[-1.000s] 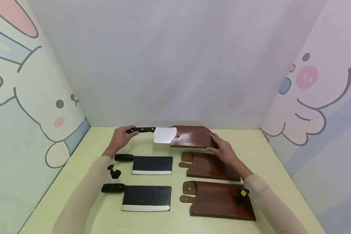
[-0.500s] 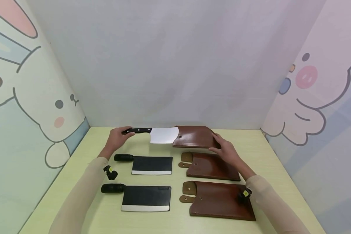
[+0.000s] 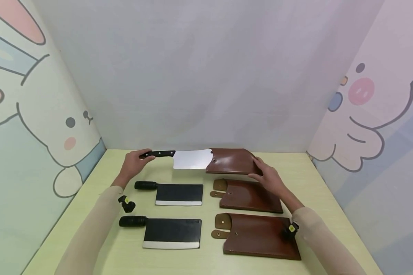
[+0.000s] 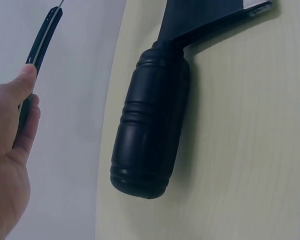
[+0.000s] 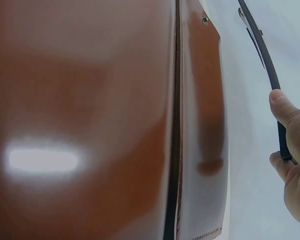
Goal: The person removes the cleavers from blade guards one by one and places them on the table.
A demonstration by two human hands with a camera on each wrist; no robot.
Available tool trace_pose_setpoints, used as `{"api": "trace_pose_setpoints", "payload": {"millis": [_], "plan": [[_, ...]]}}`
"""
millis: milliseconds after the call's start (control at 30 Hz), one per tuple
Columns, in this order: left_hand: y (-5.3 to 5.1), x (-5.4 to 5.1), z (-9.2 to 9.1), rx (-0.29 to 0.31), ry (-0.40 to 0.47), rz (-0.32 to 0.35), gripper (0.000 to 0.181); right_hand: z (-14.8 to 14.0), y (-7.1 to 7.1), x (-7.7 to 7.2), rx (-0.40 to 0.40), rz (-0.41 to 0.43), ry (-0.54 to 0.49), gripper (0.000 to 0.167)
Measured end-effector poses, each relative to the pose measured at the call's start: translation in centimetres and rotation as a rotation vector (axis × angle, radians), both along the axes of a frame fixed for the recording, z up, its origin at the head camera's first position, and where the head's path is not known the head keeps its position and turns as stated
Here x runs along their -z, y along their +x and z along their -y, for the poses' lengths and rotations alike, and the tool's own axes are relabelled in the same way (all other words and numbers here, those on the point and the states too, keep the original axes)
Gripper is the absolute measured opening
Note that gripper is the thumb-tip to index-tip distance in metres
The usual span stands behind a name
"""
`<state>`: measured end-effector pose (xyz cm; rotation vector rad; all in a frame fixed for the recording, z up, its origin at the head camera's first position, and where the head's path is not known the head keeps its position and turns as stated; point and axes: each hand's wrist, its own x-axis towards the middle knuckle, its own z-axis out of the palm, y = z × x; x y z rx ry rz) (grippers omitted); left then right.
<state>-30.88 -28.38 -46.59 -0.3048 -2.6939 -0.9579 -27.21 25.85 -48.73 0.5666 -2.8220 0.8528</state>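
Observation:
My left hand (image 3: 134, 164) pinches the end of the black riveted handle (image 3: 163, 153) of a cleaver with a silver blade (image 3: 191, 159). At the right, my right hand (image 3: 269, 177) grips the closed end of a brown leather knife sheath (image 3: 230, 160), thumb on one face and fingers on the other in the right wrist view. The blade's right end is hidden by the sheath's mouth. Both are held up near the back of the table, edge-on in the wrist views. Below lie two dark cleavers (image 3: 179, 193), (image 3: 173, 231) and two more brown sheaths (image 3: 249, 194), (image 3: 261, 235).
Sheaths on the table (image 3: 213, 263) have snap straps (image 3: 220, 233) pointing left. A grey back wall (image 3: 206, 95) and side walls with cartoon animals enclose the table. The upper dark cleaver's thick handle (image 4: 147, 120) lies close to my left wrist.
My left hand has moved left with the cleaver, and my right hand slightly right with the sheath. More of the silver blade shows outside the sheath's mouth.

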Motion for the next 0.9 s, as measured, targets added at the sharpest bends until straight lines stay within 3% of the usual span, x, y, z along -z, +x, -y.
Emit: {"api": "trace_pose_setpoints", "payload": {"millis": [233, 567, 900], "plan": [[0.1, -0.2, 0.6, 0.003, -0.018, -0.021, 0.047, -0.6, 0.0, 0.0, 0.01, -0.012, 0.006, 0.083], [0.1, -0.1, 1.4, -0.005, -0.021, 0.005, 0.049, -1.7, -0.3, 0.4, 0.014, -0.067, 0.023, 0.082], [0.1, 0.4, 2.6, -0.014, -0.038, 0.028, 0.047, -2.8, -0.4, 0.5, 0.023, -0.043, 0.01, 0.081]]}}
